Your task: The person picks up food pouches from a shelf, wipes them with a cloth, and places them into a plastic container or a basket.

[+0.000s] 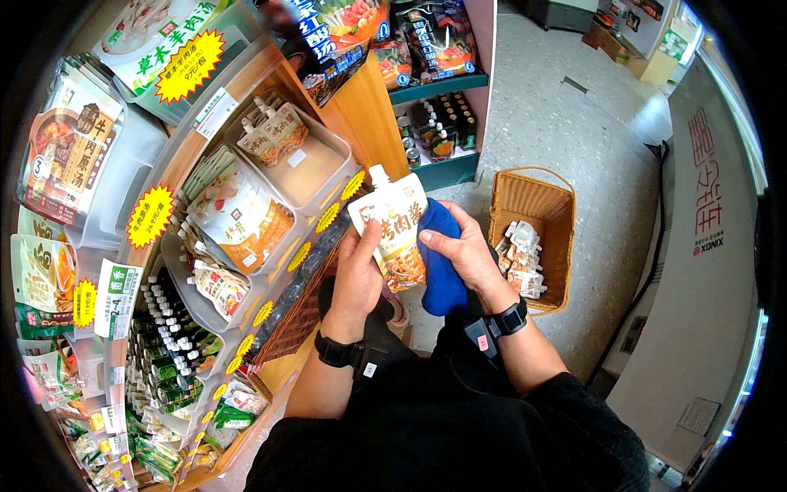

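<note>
A white spouted sauce pouch (396, 237) with a picture of food on its front is held upright before me. My left hand (358, 270) grips its left side, thumb on the front. In my right hand (467, 249) a blue cloth (446, 277) is bunched, pressed against the pouch's right edge. To the left, a translucent bin (323, 175) holds a few similar spouted pouches (273, 132) at its back, with bare bin floor in front. On the floor to the right, a wicker basket (562, 246) contains several more spouted pouches (522, 261).
A curved wooden display shelf (175, 160) with bins of packaged foods runs along my left. Beyond stands a green-edged shelf (439, 166) with bottles and bags. A large pale cabinet (688, 307) bearing writing stands at right, a black cable (636, 301) beside it.
</note>
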A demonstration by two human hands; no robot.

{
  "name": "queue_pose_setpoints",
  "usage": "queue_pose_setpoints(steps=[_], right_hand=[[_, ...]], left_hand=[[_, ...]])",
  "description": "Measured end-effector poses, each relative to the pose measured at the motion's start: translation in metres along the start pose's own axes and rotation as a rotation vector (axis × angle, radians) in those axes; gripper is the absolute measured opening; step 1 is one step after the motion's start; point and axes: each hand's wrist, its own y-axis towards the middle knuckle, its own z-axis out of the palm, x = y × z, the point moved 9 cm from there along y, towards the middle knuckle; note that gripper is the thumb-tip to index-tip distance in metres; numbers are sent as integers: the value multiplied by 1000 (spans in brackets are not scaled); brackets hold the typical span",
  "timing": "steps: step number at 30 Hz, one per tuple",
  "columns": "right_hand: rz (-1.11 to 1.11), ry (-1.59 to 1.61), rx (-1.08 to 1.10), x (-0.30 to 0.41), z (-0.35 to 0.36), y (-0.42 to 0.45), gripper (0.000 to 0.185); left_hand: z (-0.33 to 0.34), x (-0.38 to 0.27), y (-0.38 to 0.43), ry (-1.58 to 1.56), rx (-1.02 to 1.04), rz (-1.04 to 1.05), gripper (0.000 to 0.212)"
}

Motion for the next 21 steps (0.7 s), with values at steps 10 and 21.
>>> queue_pose_setpoints(steps=[10, 21], right_hand=[[-156, -96, -279, 27, -29, -12, 36], [-703, -1264, 239, 64, 97, -43, 58]], left_hand=[[-6, -22, -2, -88, -62, 116, 46], [10, -9, 5, -305, 25, -99, 47]])
